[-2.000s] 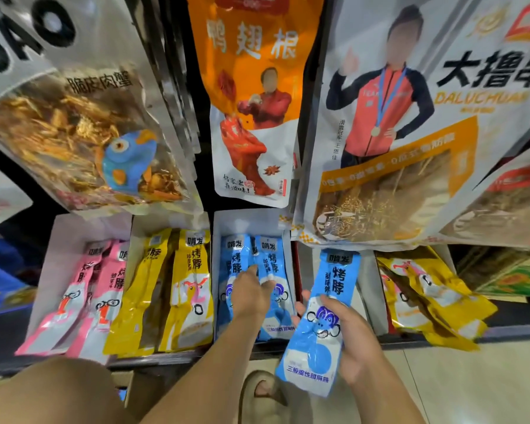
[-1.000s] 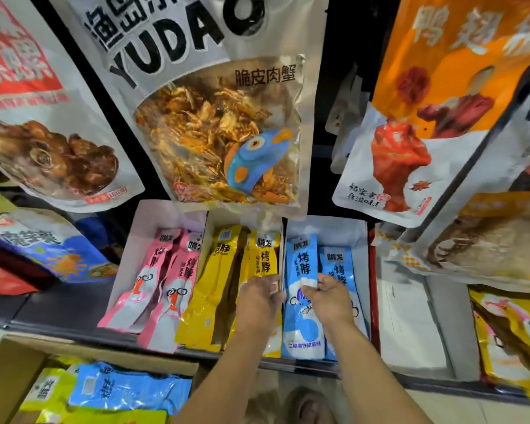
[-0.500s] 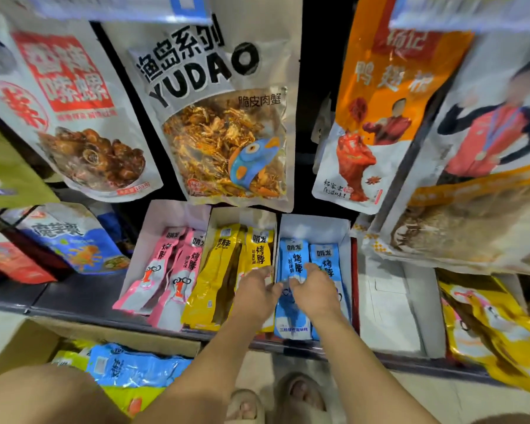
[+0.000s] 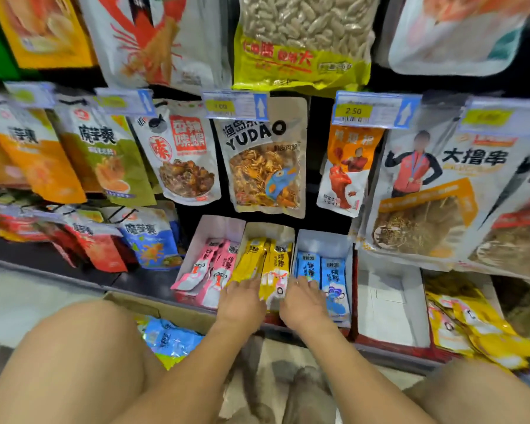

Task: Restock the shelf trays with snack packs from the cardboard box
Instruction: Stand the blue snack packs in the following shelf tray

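Three white shelf trays stand side by side on the bottom shelf. They hold pink packs (image 4: 210,269), yellow packs (image 4: 265,267) and blue packs (image 4: 328,278). My left hand (image 4: 242,302) lies with straight fingers on the lower end of the yellow packs. My right hand (image 4: 302,302) lies flat on the lower end of the blue packs. Neither hand holds a pack. The cardboard box (image 4: 153,307) sits on the floor at the lower left, with blue packs (image 4: 170,339) showing inside.
An empty white tray (image 4: 389,304) stands right of the blue tray; further right lie loose yellow packs (image 4: 471,325). Large snack bags hang from pegs above the trays, with price tags (image 4: 377,110) over them. My knees fill the lower corners.
Two seconds ago my right hand held a blue pack; it then laid it in the blue tray and let go. Both hands have slid to the trays' front. The view has pulled back and up.
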Demonstrator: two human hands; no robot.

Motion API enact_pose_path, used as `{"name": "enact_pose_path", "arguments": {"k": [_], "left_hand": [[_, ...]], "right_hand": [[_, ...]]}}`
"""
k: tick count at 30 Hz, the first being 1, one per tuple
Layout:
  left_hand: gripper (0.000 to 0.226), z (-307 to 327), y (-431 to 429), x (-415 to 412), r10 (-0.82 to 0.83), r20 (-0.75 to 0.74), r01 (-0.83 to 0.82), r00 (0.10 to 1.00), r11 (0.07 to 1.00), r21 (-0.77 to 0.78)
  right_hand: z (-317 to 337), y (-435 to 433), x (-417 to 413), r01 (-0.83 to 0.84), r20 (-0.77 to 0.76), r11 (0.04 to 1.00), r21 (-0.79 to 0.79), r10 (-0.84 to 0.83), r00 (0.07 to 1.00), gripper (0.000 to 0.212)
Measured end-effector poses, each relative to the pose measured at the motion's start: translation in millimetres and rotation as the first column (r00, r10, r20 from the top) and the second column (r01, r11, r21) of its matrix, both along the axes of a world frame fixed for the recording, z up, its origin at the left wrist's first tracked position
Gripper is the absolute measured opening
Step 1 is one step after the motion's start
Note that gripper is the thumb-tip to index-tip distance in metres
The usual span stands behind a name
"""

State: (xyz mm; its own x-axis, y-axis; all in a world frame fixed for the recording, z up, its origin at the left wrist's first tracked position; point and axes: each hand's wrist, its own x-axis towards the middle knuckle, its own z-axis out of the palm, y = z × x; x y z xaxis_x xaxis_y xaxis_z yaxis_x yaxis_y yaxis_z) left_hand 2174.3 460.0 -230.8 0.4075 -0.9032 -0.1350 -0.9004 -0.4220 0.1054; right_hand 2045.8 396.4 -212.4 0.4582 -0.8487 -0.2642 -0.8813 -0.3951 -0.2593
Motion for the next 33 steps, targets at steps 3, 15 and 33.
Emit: {"name": "enact_pose_path", "arguments": {"k": [3, 15, 33], "left_hand": [[0.047, 7.2, 24.8, 9.5, 0.031, 0.05, -0.032, 0.998, 0.999, 0.015], [0.04, 11.6, 121.5, 90.6, 0.248, 0.103, -0.253, 0.963, 0.967, 0.032], [0.054, -76.6, 197.9, 202.5, 0.547, -0.119, -0.52, 0.829, 0.831, 0.199]], "right_hand": [[3.7, 16.6, 12.6, -0.068, -0.01, 0.997, -0.026, 0.068, 0.998, 0.069], [2.0, 72.9, 93.8, -0.332, -0.065, 0.937, -0.105, 0.327, 0.943, 0.067], [-118.3, 114.6, 215.6, -0.579, -0.181, 0.809, 0.098, 0.587, 0.789, 0.065]]}}
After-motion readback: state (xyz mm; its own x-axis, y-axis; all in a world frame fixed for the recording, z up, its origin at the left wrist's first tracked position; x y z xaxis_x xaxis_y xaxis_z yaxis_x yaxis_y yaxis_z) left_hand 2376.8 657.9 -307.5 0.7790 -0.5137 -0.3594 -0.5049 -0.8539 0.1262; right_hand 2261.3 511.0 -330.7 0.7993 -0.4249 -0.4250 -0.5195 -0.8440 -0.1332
